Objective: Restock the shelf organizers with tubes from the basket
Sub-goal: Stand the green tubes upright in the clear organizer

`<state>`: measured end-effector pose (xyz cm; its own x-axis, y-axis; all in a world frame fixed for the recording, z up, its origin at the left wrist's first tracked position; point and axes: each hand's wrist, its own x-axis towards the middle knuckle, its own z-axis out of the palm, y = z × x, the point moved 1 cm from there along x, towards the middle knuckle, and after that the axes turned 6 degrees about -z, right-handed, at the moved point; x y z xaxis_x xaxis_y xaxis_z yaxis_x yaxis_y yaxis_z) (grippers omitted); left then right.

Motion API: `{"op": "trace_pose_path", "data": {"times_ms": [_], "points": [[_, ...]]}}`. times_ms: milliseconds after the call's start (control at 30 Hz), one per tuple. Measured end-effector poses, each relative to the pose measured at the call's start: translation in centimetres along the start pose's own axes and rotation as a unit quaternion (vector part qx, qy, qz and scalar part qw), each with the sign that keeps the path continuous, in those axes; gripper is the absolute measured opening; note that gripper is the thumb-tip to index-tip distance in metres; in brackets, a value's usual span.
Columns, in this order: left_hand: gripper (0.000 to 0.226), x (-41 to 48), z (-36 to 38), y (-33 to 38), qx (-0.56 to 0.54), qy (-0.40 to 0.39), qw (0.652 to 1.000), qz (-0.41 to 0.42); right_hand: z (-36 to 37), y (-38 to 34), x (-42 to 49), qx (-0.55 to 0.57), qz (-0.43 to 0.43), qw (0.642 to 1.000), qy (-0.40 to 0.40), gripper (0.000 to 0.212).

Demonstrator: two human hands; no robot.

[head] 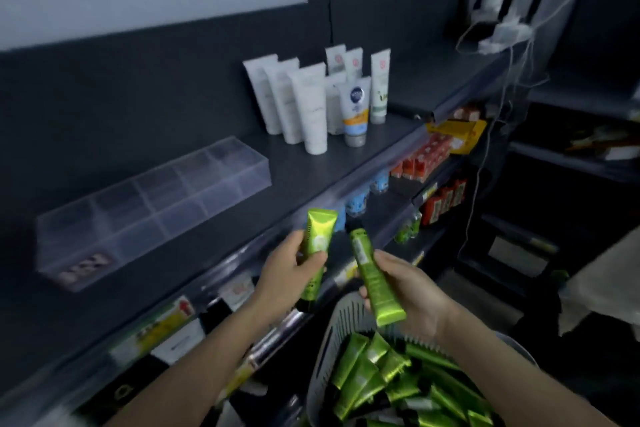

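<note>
One green tube (317, 243) stood nearly upright in the left hand (287, 274), crimped end up, with the fingers curled round its lower half. A second green tube (372, 277) slanted in the right hand (407, 291), black cap up, gripped the same way. Both were held just above the basket (334, 336), which was heaped with more green tubes (398, 381). On the dark shelf (311, 170) beyond, the clear organizer (152, 208) sat to the left, well apart from a cluster of white tubes (308, 107) standing on their caps.
</note>
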<state>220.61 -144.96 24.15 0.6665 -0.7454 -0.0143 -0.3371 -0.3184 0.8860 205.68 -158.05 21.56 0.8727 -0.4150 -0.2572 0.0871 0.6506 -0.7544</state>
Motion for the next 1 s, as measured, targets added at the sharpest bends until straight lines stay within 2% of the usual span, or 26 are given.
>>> {"op": "trace_pose_path", "data": {"times_ms": [100,200,333,533,700,767,833,867,933,1000], "points": [[0.010,-1.0,-4.5,2.2,-0.034,0.053,0.998,0.026,5.4,-1.6,0.3,-0.019,-0.025,0.998,-0.056,0.021],[0.007,-2.3,-8.9,3.6,-0.079,0.081,0.993,0.045,10.3,-2.3,0.7,-0.047,-0.038,0.993,-0.105,0.020],[0.009,-4.9,-14.5,4.6,-0.084,0.115,0.987,0.076,16.5,-2.2,1.4,-0.057,-0.049,0.979,-0.189,0.045],[0.012,-9.3,-23.6,4.1,-0.049,0.194,0.974,0.104,25.8,-0.4,2.7,-0.069,-0.011,0.965,-0.252,0.038],[0.010,-13.2,-31.3,1.7,-0.016,0.289,0.954,0.083,33.1,2.6,3.0,-0.275,-0.062,0.917,-0.284,0.030],[0.020,-14.9,-34.2,0.6,-0.016,0.320,0.945,0.066,36.0,4.1,3.1,-0.328,-0.088,0.897,-0.285,0.029],[0.013,-16.4,-36.8,-0.5,-0.008,0.352,0.934,0.063,38.9,5.6,3.3,-0.359,-0.098,0.881,-0.290,0.027],[0.007,-17.3,-38.1,-1.0,-0.002,0.369,0.927,0.063,40.2,6.4,3.4,-0.367,-0.095,0.876,-0.298,0.026],[0.010,-19.0,-40.5,-1.8,0.013,0.396,0.916,0.058,42.7,7.9,3.6,-0.372,-0.066,0.869,-0.319,0.023],[0.005,-21.0,-43.0,-2.7,0.034,0.424,0.904,0.043,45.1,9.3,4.0,-0.358,-0.006,0.868,-0.344,0.023]]}}
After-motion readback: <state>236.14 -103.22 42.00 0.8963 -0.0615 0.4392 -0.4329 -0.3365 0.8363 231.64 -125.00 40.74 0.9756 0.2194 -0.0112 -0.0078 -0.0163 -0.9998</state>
